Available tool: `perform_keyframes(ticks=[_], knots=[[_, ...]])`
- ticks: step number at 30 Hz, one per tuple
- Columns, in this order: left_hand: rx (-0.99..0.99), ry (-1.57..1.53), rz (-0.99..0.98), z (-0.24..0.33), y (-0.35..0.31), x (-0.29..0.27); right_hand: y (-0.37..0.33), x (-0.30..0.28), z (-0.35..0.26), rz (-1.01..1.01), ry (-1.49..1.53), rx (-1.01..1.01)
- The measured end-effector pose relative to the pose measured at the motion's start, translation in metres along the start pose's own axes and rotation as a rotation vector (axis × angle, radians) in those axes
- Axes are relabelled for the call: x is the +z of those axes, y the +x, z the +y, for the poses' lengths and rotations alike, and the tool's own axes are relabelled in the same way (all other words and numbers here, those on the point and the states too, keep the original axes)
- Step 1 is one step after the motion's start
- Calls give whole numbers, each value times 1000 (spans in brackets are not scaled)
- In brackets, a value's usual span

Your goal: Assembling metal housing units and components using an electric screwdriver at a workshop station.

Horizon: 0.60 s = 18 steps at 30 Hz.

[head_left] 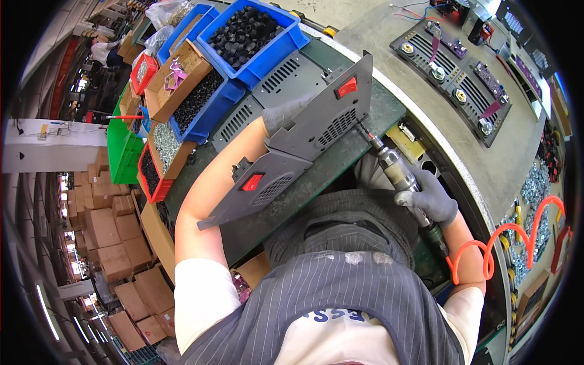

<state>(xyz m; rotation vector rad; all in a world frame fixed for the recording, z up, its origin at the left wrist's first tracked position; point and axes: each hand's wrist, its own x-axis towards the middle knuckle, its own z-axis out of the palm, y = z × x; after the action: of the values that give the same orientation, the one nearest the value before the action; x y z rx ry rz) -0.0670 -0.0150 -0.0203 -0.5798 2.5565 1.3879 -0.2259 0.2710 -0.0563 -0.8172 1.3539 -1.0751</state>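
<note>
My left hand (283,115), in a grey glove, is closed on the far side of a dark grey metal panel (304,135), its fingers partly hidden behind it. The panel stands tilted over the green bench, with a red rocker switch (347,87) and a round vent grille. Below it, a similar panel section (267,167) carries another red switch (251,182); I cannot tell whether the two are joined. My gloved right hand (433,198) is wrapped round a powered screwdriver (396,170) on an orange coiled hose. Its bit points at the panel's lower right edge; contact is unclear.
Blue bins (249,70) of black caps, a cardboard box (173,82) and red trays (155,173) of small hardware stand at left. More slotted grey panels (283,79) lie behind my left hand. Slotted plates with circuit boards (453,85) rest on the right bench. The coiled hose (490,243) hangs at right.
</note>
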Motion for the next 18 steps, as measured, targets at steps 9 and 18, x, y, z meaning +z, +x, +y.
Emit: perform_keyframes(ticks=[9,18], knots=[[179,147,11,4,11,-2,7,-10,-5,-23,-66,1],[-72,-1326,545,-43,-141,-25,-16,11,27,-3,113,53]])
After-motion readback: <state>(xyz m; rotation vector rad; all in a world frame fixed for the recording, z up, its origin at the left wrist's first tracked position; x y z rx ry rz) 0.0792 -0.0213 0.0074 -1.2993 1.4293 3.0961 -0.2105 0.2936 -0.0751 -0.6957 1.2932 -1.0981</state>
